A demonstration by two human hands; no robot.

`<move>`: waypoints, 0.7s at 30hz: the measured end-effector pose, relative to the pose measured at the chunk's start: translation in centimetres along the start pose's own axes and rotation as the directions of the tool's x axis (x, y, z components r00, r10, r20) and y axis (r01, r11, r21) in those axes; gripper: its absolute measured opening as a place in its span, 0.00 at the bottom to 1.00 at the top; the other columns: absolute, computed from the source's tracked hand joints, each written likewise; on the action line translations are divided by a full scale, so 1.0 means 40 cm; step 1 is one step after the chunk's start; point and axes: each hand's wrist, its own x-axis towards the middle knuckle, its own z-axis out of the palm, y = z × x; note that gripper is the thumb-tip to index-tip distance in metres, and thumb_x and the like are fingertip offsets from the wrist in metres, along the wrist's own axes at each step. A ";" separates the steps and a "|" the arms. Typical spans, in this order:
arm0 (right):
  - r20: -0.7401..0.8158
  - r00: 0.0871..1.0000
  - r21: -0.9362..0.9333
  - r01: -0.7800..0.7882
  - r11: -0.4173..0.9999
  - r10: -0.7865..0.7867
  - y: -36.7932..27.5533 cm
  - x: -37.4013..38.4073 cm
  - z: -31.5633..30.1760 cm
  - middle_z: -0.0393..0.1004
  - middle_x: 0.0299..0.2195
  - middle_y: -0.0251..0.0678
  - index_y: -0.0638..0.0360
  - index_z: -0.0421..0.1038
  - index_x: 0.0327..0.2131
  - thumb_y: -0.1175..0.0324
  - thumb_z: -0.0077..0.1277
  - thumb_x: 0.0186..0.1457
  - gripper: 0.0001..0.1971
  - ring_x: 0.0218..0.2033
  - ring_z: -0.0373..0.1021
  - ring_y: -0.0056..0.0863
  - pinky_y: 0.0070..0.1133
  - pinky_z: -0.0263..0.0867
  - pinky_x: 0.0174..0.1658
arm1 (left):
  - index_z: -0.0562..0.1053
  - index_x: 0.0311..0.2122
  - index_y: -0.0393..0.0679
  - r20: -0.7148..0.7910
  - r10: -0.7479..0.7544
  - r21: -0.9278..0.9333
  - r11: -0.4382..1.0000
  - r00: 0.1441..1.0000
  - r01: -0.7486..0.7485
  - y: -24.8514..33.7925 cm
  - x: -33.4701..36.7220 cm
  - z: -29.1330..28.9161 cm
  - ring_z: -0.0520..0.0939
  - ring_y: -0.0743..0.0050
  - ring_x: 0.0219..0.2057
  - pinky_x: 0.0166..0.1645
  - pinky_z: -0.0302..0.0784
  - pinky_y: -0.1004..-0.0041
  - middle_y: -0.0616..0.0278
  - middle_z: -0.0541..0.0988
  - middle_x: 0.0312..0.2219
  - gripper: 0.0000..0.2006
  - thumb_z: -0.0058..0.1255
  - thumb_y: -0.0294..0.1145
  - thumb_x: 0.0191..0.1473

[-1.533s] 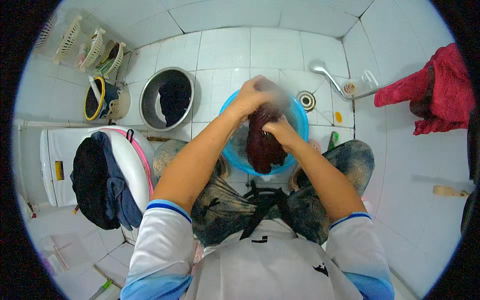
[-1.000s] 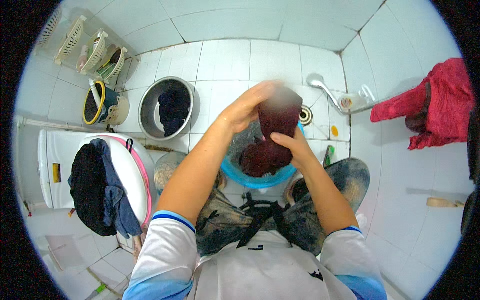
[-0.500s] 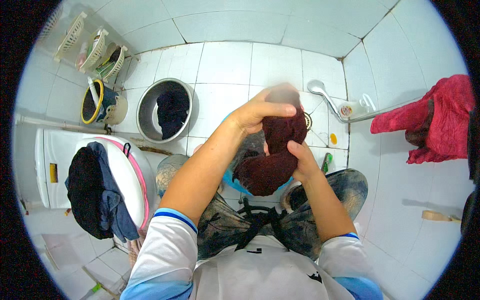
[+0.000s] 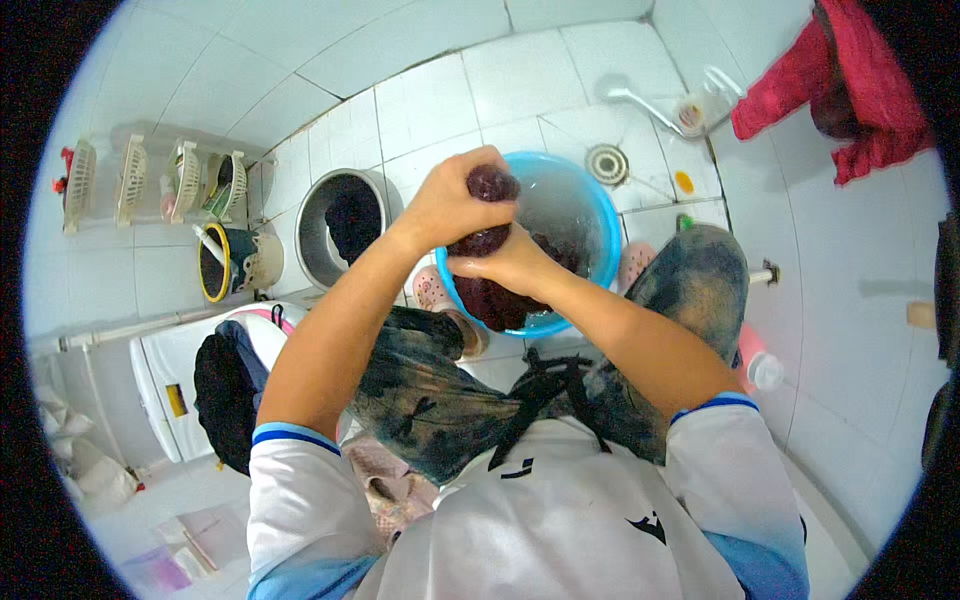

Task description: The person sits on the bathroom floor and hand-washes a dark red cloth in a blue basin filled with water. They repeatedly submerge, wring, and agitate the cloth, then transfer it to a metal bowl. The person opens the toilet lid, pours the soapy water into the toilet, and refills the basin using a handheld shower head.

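Both my hands are closed round a wet dark maroon cloth (image 4: 495, 303), squeezed into a thick roll. My left hand (image 4: 448, 203) grips its upper part, and a bulge of cloth pokes out past the thumb. Just below, my right hand (image 4: 517, 262) is wrapped round the middle. The lower end hangs loose over the near left rim of a light blue basin (image 4: 612, 220). Cloudy water and more dark fabric lie in the basin, partly hidden by my right forearm.
A metal tub (image 4: 307, 232) with black cloth and a yellow-rimmed bucket (image 4: 213, 262) stand on the left. Clothes drape over the white toilet (image 4: 165, 350). A floor drain (image 4: 607, 164) and shower head (image 4: 622, 93) lie beyond; red cloth (image 4: 880, 80) hangs at right.
The cloth and both hands have shifted left, and the cloth is now bunched into a tight roll. My view has turned, showing much more of the blue basin.
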 end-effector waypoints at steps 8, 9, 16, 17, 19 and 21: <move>-0.139 0.990 -0.266 -0.014 0.964 -0.024 0.110 0.060 0.012 0.74 0.36 0.46 0.59 0.70 0.40 0.50 0.57 0.36 0.29 0.41 0.70 0.42 0.31 0.65 0.44 | 0.72 0.28 0.42 -0.066 -0.056 0.559 0.825 0.996 0.083 -0.038 0.069 0.082 0.78 0.55 0.24 0.33 0.72 0.66 0.51 0.76 0.21 0.14 0.55 0.37 0.33; -0.119 0.992 -0.277 -0.065 0.959 0.033 0.116 0.067 0.012 0.74 0.37 0.46 0.58 0.70 0.40 0.48 0.57 0.35 0.30 0.41 0.70 0.43 0.31 0.65 0.45 | 0.72 0.29 0.42 -0.058 -0.098 0.594 0.796 0.993 0.114 -0.035 0.075 0.088 0.78 0.54 0.26 0.34 0.73 0.65 0.51 0.76 0.22 0.15 0.56 0.38 0.33; -0.226 0.973 -0.273 -0.019 0.962 -0.045 0.190 0.079 0.008 0.74 0.38 0.48 0.58 0.72 0.39 0.44 0.55 0.35 0.31 0.42 0.70 0.44 0.32 0.65 0.45 | 0.75 0.33 0.47 -0.059 -0.218 0.750 0.634 0.974 0.187 -0.020 0.110 0.141 0.79 0.53 0.32 0.39 0.75 0.61 0.51 0.78 0.29 0.18 0.55 0.42 0.33; -0.206 0.979 -0.310 -0.075 0.948 0.011 0.185 0.071 0.011 0.73 0.38 0.48 0.58 0.71 0.40 0.43 0.54 0.36 0.32 0.42 0.70 0.44 0.33 0.66 0.45 | 0.75 0.33 0.47 -0.061 -0.224 0.768 0.612 0.973 0.189 -0.026 0.105 0.142 0.79 0.53 0.33 0.39 0.74 0.62 0.52 0.78 0.30 0.18 0.55 0.42 0.33; -0.157 0.985 -0.357 -0.129 0.925 0.076 0.171 0.063 0.020 0.73 0.38 0.49 0.58 0.71 0.41 0.43 0.53 0.36 0.32 0.42 0.70 0.44 0.34 0.66 0.45 | 0.75 0.33 0.47 -0.088 -0.248 0.755 0.615 0.965 0.227 -0.066 0.098 0.141 0.79 0.53 0.33 0.39 0.74 0.62 0.53 0.78 0.29 0.18 0.55 0.42 0.33; -0.156 0.981 -0.460 -0.177 0.870 0.117 0.158 0.070 -0.006 0.73 0.38 0.49 0.59 0.69 0.42 0.44 0.54 0.36 0.33 0.41 0.70 0.45 0.34 0.66 0.45 | 0.75 0.32 0.46 -0.147 -0.226 0.707 0.657 0.963 0.262 -0.064 0.105 0.146 0.79 0.54 0.32 0.39 0.74 0.63 0.54 0.78 0.29 0.17 0.56 0.43 0.34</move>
